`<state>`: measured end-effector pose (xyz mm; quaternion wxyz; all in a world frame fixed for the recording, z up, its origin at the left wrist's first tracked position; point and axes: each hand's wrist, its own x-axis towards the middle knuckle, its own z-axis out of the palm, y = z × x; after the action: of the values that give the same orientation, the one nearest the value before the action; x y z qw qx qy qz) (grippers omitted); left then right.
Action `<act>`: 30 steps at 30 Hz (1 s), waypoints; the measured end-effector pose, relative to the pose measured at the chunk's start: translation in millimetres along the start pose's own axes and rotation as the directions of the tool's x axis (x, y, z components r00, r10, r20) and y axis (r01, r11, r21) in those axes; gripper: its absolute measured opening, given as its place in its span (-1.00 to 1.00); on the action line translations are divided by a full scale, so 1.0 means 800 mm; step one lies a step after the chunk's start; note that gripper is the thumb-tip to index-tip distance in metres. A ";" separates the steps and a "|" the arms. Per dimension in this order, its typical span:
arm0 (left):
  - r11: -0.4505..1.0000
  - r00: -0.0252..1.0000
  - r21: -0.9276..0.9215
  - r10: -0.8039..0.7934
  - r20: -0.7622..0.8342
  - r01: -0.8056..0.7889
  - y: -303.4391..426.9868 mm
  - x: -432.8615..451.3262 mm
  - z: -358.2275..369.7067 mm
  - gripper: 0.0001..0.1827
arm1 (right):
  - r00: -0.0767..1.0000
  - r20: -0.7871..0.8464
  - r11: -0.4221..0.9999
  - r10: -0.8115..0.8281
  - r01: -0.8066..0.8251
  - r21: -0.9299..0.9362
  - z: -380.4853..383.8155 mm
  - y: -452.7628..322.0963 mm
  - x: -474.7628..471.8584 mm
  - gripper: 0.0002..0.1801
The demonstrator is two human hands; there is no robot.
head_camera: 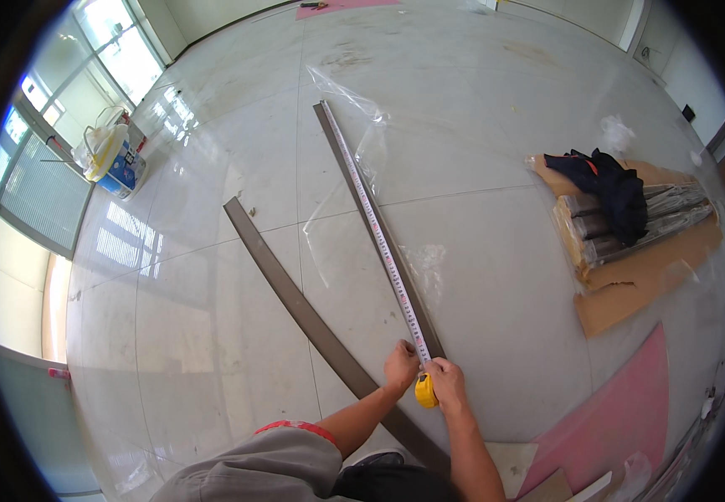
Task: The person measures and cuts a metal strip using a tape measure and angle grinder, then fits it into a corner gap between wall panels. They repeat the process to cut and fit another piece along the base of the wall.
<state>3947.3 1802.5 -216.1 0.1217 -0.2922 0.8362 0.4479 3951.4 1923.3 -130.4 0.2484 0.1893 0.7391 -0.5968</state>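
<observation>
A long brown trim strip (pixel 424 314) lies on the tiled floor, running away from me. The white blade (pixel 387 257) of a tape measure is drawn out along its length. My right hand (pixel 448 380) grips the blade beside the yellow tape measure case (pixel 425 391) at the near end of the strip. Just to the left, my left hand (pixel 402 366) has curled fingers at the strip's edge; whether it pinches anything is hidden. Beneath my forearms passes a second brown strip (pixel 293 307), lying at an angle on the left.
Plastic film (pixel 425 270) lies around the measured strip. Cardboard (pixel 620 307) on the right carries wrapped dark strips (pixel 607 251) and a dark garment (pixel 613 194). A pink sheet (pixel 613 395) lies nearer me. Buckets (pixel 121 166) stand by glazed panels at left.
</observation>
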 end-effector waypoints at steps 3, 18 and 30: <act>0.999 0.999 0.034 -0.024 0.031 0.023 0.008 -0.002 0.002 -0.70 | 0.999 -0.045 0.999 -0.029 0.027 -0.040 -0.003 0.002 -0.004 -0.71; 0.944 0.988 -0.320 0.122 0.100 -0.084 -0.033 0.083 -0.039 -0.73 | 0.980 -0.148 0.934 0.131 -0.172 -0.313 -0.394 0.291 -0.447 -0.62; 0.999 0.996 0.025 0.042 0.083 -0.044 -0.014 0.097 -0.059 -0.70 | 0.874 -0.459 0.761 0.162 -0.407 -0.506 -0.395 0.462 -0.512 -0.61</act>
<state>3894.8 1729.5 -232.9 0.1504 -0.2540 0.8423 0.4510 4449.7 2318.2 -127.0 0.2326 0.3294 0.8823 -0.2427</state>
